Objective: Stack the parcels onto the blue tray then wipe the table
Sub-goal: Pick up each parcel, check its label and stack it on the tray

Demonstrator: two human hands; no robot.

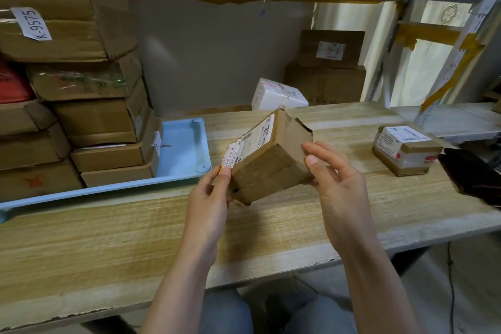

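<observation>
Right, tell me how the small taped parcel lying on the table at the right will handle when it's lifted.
The small taped parcel looks like a squat cardboard box, so probably stiff and unlikely to tip. Its glossy tape and labels may be a bit slippery. Its small size suggests one hand could lift it.

Dim, soft indoor light — edges bowed, perhaps slightly blurred throughout.
</observation>
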